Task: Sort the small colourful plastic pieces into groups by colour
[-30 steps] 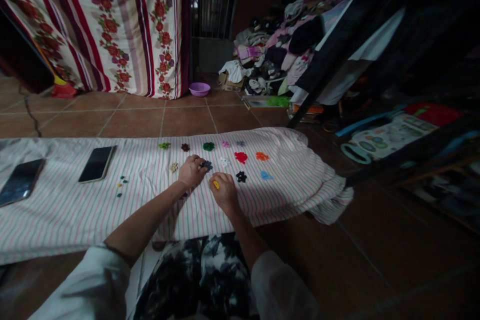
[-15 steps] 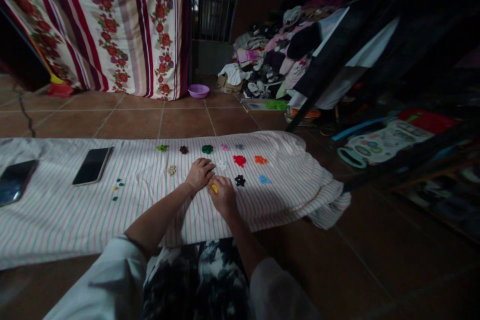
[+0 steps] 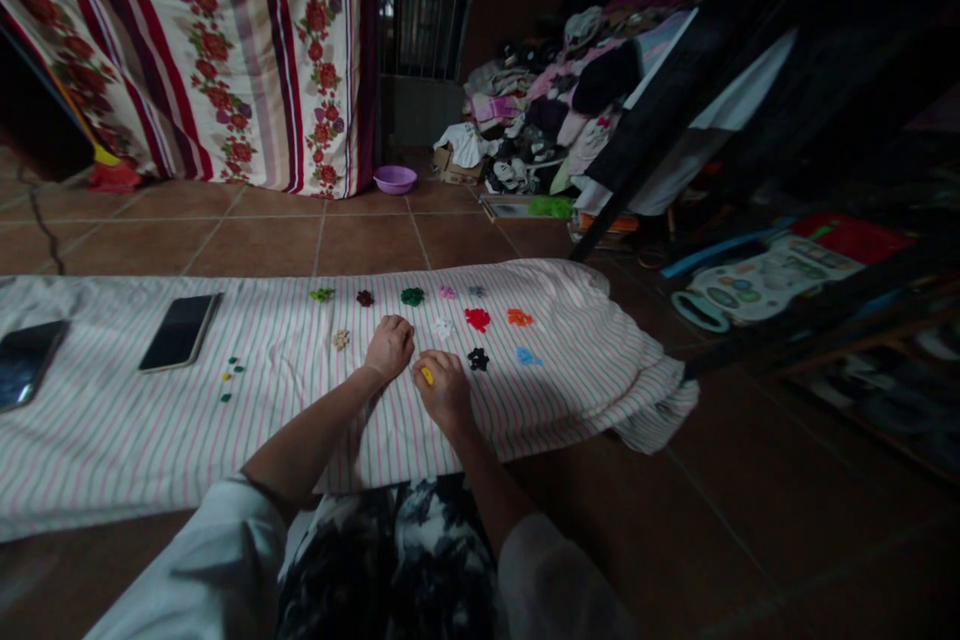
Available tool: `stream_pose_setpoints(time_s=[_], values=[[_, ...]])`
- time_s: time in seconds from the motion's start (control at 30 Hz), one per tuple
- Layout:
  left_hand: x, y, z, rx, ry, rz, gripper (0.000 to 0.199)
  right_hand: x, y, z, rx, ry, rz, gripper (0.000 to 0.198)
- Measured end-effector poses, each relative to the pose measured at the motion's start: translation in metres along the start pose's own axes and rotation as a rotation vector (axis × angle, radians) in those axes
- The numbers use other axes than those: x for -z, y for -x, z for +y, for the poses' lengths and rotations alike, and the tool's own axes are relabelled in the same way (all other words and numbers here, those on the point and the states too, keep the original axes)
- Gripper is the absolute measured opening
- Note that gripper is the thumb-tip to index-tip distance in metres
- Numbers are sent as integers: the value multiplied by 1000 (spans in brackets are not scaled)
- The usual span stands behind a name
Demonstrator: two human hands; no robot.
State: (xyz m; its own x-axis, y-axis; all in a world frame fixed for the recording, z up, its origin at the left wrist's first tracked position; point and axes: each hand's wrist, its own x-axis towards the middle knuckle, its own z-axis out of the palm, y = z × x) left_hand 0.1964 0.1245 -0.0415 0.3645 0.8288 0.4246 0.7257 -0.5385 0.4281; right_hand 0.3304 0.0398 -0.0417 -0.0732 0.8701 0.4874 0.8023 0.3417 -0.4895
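My right hand [image 3: 444, 388] is closed over the striped cloth, and a small yellow object [image 3: 427, 375] shows in its curled fingers; its exact kind is unclear. Just left of it, my left hand [image 3: 390, 348] rests low on the cloth with fingers curled in, and whatever they hold is hidden. Small piles of coloured pieces lie around the hands: white [image 3: 444, 328], red [image 3: 477, 320], black [image 3: 478, 359], dark green [image 3: 412, 297] and beige [image 3: 341, 340]. Farther right are an orange pile [image 3: 519, 317] and a light blue pile [image 3: 528, 356].
Striped cloth [image 3: 300, 440] covers the long low surface. Two phones, one dark-screened [image 3: 180, 332] and one at the edge [image 3: 28, 363], lie left, near a few loose green and yellow pieces [image 3: 226, 376]. Beyond are a purple basin [image 3: 395, 180] and heaped clothes [image 3: 551, 110].
My left hand has drawn slightly left and its fingers have curled in, away from the white pile. My right hand stays nearly in place with the yellow object.
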Motion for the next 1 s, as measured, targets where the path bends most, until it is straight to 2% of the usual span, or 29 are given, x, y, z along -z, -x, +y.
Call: stream_pose_setpoints(time_s=[0.33,0.63,0.87,1.0], values=[[1,0,-3,48,-31,33,14,0,1,0,-6,25,-5,11],[2,-4,-4,43,-26,0,14,-2,1,1,-1,28,17,11],[7,-9,-1,63,70,-22,25,0,1,-1,12,24,26,12],[9,-12,0,115,167,-29,25,0,1,0,12,10,27,12]])
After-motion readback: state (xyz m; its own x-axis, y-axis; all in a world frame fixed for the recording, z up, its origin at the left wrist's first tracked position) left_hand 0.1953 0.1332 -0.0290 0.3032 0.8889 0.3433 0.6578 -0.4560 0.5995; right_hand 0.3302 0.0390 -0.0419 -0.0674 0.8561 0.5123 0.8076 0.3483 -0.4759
